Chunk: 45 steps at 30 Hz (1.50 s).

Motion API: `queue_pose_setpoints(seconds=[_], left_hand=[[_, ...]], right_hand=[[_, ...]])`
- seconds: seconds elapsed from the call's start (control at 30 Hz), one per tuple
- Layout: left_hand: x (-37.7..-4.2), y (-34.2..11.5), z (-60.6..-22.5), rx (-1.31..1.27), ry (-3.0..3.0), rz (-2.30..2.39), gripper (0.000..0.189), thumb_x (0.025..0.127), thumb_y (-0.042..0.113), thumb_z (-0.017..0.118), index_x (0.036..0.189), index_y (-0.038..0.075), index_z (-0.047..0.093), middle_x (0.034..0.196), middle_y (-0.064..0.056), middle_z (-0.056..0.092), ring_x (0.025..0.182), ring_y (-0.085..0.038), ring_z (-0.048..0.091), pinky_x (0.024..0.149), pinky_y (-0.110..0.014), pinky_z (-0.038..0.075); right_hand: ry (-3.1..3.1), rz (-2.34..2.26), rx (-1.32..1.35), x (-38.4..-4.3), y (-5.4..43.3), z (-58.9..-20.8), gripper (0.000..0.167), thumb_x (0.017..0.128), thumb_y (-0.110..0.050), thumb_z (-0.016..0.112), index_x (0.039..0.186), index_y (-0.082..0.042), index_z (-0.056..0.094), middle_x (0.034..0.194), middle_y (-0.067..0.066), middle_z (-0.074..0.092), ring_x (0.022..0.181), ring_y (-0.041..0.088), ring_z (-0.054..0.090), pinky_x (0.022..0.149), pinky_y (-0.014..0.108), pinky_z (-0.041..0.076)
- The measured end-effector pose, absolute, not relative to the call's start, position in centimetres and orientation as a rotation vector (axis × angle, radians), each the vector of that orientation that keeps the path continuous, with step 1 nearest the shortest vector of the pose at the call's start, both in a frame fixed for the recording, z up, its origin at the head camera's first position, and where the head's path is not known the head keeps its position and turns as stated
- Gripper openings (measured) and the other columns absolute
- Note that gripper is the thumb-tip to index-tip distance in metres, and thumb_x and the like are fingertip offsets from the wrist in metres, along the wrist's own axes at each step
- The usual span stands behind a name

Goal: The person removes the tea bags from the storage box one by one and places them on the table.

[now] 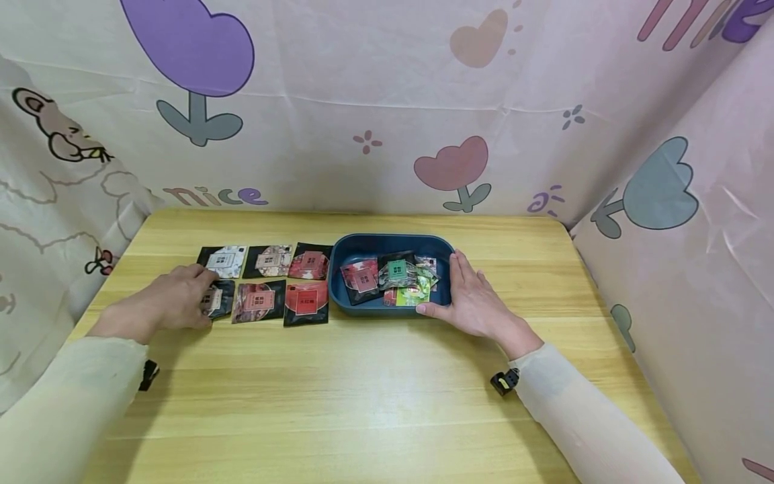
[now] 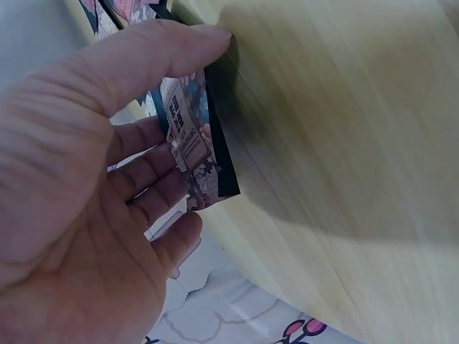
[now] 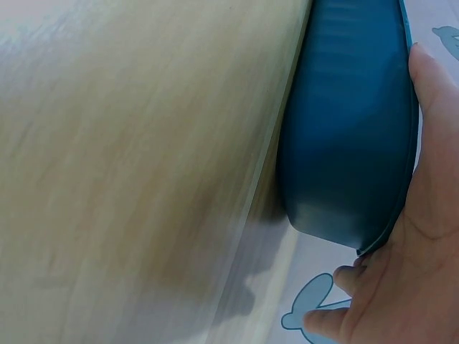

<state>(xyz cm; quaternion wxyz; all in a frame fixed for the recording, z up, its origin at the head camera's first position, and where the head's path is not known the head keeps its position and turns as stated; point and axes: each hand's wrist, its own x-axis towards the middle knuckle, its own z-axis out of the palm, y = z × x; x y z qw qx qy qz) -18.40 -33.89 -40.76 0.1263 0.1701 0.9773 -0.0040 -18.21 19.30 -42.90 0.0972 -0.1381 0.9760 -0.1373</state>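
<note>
My left hand (image 1: 171, 297) is at the dark patterned sachet (image 1: 220, 300) at the near left end of two rows of flat sachets. In the left wrist view its thumb and fingers lie along opposite sides of that sachet (image 2: 188, 132), without curling round it. Beside it lie a pinkish sachet (image 1: 259, 301) and a red one (image 1: 306, 304). My right hand (image 1: 478, 302) rests against the right end of a dark blue box (image 1: 363, 311), thumb along the front rim and fingers extended along the side. Inside the box are a red-and-black sachet (image 1: 363, 279), a green-labelled one (image 1: 397, 270) and several overlapping others.
The back row holds a white-and-black sachet (image 1: 222, 261), a floral one (image 1: 267, 260) and a dark red one (image 1: 311, 261), close to the box's left end. All stand on a wooden table (image 1: 363, 403). Printed cloth (image 1: 338, 161) hangs behind and at both sides.
</note>
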Motion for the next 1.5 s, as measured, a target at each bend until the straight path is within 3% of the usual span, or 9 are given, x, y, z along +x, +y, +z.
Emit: queue_pose_setpoints(seconds=[0.33, 0.57, 0.93, 1.13, 1.3, 1.5], left_hand=[[-18.1, -33.7, -40.4, 0.52, 2.871, -0.028, 0.093, 0.07, 0.026, 0.095, 0.14, -0.016, 0.051, 0.141, -0.045, 0.048, 0.127, -0.067, 0.046, 0.101, -0.078, 0.042], [-17.9, -32.0, -39.3, 0.571, 2.934, -0.033, 0.066, 0.086, 0.019, 0.08, 0.136, -0.017, 0.056, 0.135, -0.044, 0.054, 0.125, -0.064, 0.051, 0.104, -0.075, 0.044], [-16.7, -24.0, -36.6, 0.614, 2.961, 0.222, 0.07, 0.096, 0.028, 0.076, 0.149, -0.01, 0.051, 0.153, -0.036, 0.047, 0.143, -0.058, 0.041, 0.118, -0.072, 0.032], [-16.6, -18.9, -37.6, 0.606, 2.928, 0.424, 0.085, 0.099, 0.044, 0.073, 0.161, -0.002, 0.037, 0.167, -0.028, 0.034, 0.157, -0.05, 0.025, 0.126, -0.067, 0.021], [-16.9, -16.3, -39.8, 0.608, 2.916, 0.439, 0.109, 0.094, 0.064, 0.07, 0.165, -0.005, 0.024, 0.173, -0.026, 0.021, 0.162, -0.046, 0.011, 0.129, -0.065, 0.011], [-17.2, -14.9, -41.3, 0.546, 2.942, 0.403, 0.12, 0.09, 0.075, 0.066, 0.167, -0.003, 0.018, 0.176, -0.023, 0.011, 0.164, -0.041, 0.001, 0.131, -0.063, 0.006]], right_hand=[[2.888, -0.415, -0.413, -18.1, 19.2, -42.8, 0.138, 0.083, -0.096, 0.045, 0.167, 0.002, -0.003, 0.177, 0.021, -0.007, 0.165, 0.033, 0.001, 0.131, 0.06, 0.012], [2.889, -0.426, -0.414, -18.2, 19.3, -42.8, 0.137, 0.084, -0.095, 0.046, 0.167, 0.003, -0.003, 0.177, 0.022, -0.006, 0.165, 0.033, 0.002, 0.131, 0.06, 0.012], [2.884, -0.429, -0.412, -18.0, 19.4, -42.6, 0.139, 0.082, -0.097, 0.044, 0.167, 0.003, -0.003, 0.177, 0.021, -0.007, 0.165, 0.034, 0.0, 0.131, 0.061, 0.009], [2.886, -0.441, -0.409, -18.1, 19.6, -42.7, 0.138, 0.083, -0.096, 0.046, 0.167, 0.003, -0.003, 0.177, 0.022, -0.007, 0.165, 0.035, 0.0, 0.131, 0.063, 0.008], [2.892, -0.45, -0.411, -18.2, 19.8, -42.9, 0.137, 0.084, -0.094, 0.048, 0.167, 0.003, -0.002, 0.177, 0.022, -0.005, 0.165, 0.035, 0.001, 0.13, 0.063, 0.008], [2.884, -0.465, -0.418, -18.2, 19.6, -42.9, 0.137, 0.084, -0.094, 0.047, 0.167, 0.002, -0.003, 0.177, 0.02, -0.007, 0.165, 0.034, -0.001, 0.131, 0.062, 0.008]])
